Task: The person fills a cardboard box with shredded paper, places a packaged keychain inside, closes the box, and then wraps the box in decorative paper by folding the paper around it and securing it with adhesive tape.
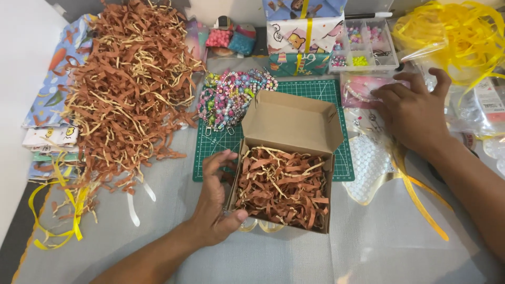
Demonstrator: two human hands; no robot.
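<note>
The cardboard box (pixel 286 163) stands open on the green cutting mat (pixel 315 89), in the middle of the tabletop (pixel 368 252), and it is filled with brown paper shreds (pixel 281 186). The left hand (pixel 215 205) cups the left wall of the box with curled fingers, probably to keep it steady (it closes on nothing). The right hand (pixel 413 113) lies flat and spread over a pink packet (pixel 363 89), only touching it. A big shred pile (pixel 131 84) lies at the left.
</note>
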